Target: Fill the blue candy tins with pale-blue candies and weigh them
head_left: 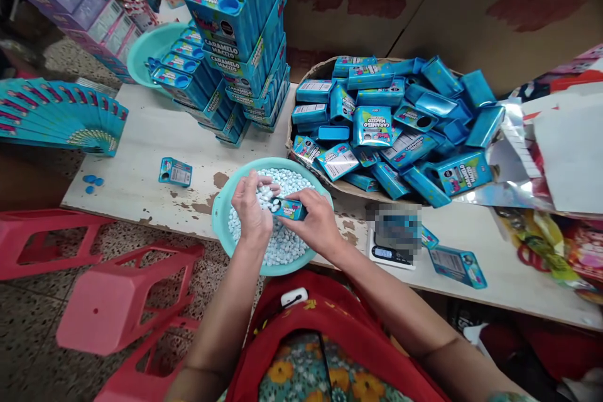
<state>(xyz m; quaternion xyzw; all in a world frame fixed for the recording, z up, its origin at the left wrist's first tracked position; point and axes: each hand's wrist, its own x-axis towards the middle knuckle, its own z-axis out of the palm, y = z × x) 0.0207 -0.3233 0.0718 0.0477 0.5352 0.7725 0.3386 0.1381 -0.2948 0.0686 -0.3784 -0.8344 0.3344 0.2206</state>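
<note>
A turquoise basin (221, 213) full of small white-blue candies (286, 250) stands at the bench's front edge. Above the candies, my right hand (319, 221) grips a small blue candy box (288, 208) lying on its side, its round hole facing left. My left hand (253, 208) is curled around some candies at that hole, with several showing by the fingertips. Whether any candies are inside the box is hidden. A single blue box (175, 172) lies on the bench left of the basin.
Behind the basin, a cardboard carton (339, 187) holds many blue boxes. Stacked trays of boxes (235, 31) rise at back left. A small scale (391, 256) sits right of the basin, near a flat pack (456, 267). Blue caps (93, 181) lie far left; red stools (101, 301) stand below.
</note>
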